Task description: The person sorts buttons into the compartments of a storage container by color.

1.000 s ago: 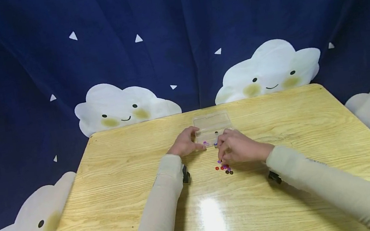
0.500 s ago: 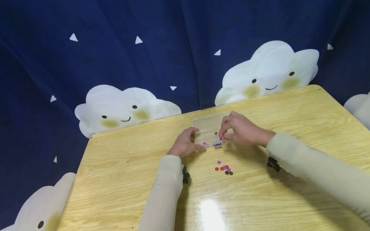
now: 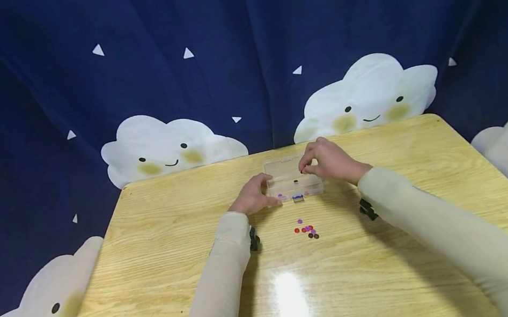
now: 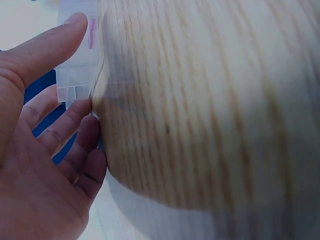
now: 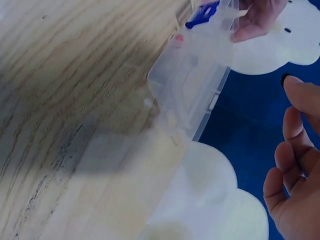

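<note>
A clear plastic box (image 3: 314,188) lies with its see-through lid (image 3: 279,168) folded back, a blue latch (image 3: 297,198) at its front. My left hand (image 3: 253,195) holds the box's left end, thumb at the front and fingers behind, as the left wrist view also shows. Above the lid, my right hand (image 3: 332,161) pinches a small black disc (image 5: 285,78) between thumb and fingertip. Inside the box are a black disc (image 3: 295,181), something purple (image 3: 281,196) on the left and a red disc (image 5: 179,37) on the right.
Several loose discs lie on the wooden table in front of the box: purple ones (image 3: 300,222), red ones (image 3: 297,230) and black ones (image 3: 316,236). Behind the table's far edge hangs a dark blue curtain (image 3: 205,89) with white clouds.
My right hand has moved from the loose discs to the box's right front, then farther back over the lid, with the black disc pinched. The left hand stays at the box.
</note>
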`<act>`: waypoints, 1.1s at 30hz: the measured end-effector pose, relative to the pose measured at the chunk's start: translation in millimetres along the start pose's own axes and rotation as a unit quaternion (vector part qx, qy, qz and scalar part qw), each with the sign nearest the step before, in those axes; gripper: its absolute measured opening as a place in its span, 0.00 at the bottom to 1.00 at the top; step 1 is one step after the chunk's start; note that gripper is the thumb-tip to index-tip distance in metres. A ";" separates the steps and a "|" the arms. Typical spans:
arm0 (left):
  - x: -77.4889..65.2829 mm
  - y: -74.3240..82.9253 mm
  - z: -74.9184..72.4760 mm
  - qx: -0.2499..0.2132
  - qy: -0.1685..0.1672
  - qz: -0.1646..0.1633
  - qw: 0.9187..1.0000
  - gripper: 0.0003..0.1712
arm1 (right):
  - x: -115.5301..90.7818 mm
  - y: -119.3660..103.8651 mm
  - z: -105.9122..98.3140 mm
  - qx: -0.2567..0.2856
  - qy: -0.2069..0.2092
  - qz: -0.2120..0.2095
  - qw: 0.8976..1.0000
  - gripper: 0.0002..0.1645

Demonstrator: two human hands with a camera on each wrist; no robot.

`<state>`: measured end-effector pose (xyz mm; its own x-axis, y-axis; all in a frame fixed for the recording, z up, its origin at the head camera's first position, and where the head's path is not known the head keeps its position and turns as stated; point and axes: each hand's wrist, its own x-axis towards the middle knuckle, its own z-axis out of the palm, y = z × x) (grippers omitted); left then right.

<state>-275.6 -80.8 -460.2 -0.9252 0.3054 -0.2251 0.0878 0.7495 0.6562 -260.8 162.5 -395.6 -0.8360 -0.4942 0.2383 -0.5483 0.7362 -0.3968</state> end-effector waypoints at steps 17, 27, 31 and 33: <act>0.3 0.1 -1.9 0.009 0.000 0.003 1.000 0.44 | 28.8 9.9 0.2 -0.038 -0.039 0.043 0.998 0.07; 0.4 1.1 -5.1 0.006 0.000 -0.001 1.000 0.44 | 41.4 7.7 17.4 -0.036 -0.057 0.102 0.992 0.07; 0.2 1.8 -4.3 0.008 0.000 -0.002 1.000 0.45 | 43.0 8.7 28.2 -0.056 -0.071 0.111 0.990 0.08; 0.2 2.1 -2.7 0.005 -0.003 -0.001 1.000 0.45 | 42.1 7.7 30.6 -0.063 -0.077 0.110 0.989 0.07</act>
<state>-276.6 -80.8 -456.8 -0.9231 0.3080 -0.2301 0.0906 0.7560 0.6483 -299.6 133.2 -415.8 -0.9273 -0.3739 0.0169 -0.3607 0.8806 -0.3073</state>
